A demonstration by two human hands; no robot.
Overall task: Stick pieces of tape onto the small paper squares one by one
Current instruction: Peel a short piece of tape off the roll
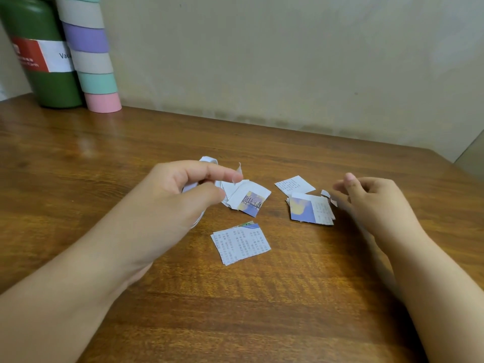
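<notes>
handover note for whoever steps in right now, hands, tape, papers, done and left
Left hand holds the tape roll; a small tape piece sticks to its fingertip.
Right hand is open, holding nothing, beside the right paper pile.
Other squares: center pile, lone square nearest, all on the table.
Done: cannot tell which are taped.
Left: stick this piece on, then continue.

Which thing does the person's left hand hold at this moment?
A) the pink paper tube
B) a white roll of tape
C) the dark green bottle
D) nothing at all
B: the left hand grips a white roll of tape, with a short torn end of tape at the fingertip.
</notes>
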